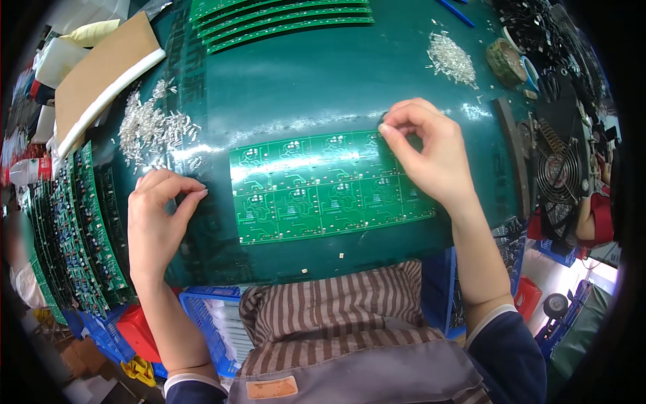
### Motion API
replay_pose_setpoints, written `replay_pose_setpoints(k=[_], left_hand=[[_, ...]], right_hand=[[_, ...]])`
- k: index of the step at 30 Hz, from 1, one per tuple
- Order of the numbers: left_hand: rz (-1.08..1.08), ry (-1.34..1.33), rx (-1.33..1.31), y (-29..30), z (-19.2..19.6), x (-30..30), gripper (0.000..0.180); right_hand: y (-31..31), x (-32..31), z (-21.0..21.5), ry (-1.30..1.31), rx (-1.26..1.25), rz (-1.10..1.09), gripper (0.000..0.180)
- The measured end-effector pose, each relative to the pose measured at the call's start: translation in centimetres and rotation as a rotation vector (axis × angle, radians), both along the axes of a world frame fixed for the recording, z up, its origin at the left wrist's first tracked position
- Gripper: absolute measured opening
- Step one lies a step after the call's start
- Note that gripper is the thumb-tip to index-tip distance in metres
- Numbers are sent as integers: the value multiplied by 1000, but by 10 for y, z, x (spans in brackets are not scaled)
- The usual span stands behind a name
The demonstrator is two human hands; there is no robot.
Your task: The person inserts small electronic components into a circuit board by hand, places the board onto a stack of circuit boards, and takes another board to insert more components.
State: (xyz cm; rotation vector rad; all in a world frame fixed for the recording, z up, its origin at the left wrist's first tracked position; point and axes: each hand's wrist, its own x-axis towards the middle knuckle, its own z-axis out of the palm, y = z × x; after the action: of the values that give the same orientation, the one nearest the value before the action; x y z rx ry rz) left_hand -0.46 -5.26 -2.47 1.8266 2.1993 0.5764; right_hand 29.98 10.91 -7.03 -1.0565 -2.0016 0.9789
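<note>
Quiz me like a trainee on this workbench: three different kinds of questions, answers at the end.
1. True or false: the right hand hides part of the flat green board from view.
2. Which is nearest the left hand? A, tape roll; B, larger heap of small clear parts; C, blue stick.
3. Where is the stack of green boards relative to the flat one?

Key: 1, true. 2, B. 3, beyond it, at the picture's top edge.

The circuit panel (296, 209) is green, the mat (323, 94) teal, the apron (336, 303) brown-striped.
</note>
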Motion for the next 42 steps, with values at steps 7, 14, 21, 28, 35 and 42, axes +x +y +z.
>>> replay_pose_setpoints(k=[7,14,21,28,35,42], left_hand=[[-44,-91,20,12,-5,12,18],[114,-366,202,31,-12,28,13],[135,-555,237,50,-21,40,14],[51,-409,261,55,-24,55,8],[-61,-190,230,48,-24,54,11],[-112,-45,334,45,-25,52,11]], right_hand=[[-2,2,-5,23,6,-45,6],[-4,0,-3,47,19,-62,5],[-7,-2,0,35,46,-74,6],[-7,-1,6,-52,136,-29,6],[-8,-5,4,-28,123,-59,6],[-6,2,10,-127,320,19,8]])
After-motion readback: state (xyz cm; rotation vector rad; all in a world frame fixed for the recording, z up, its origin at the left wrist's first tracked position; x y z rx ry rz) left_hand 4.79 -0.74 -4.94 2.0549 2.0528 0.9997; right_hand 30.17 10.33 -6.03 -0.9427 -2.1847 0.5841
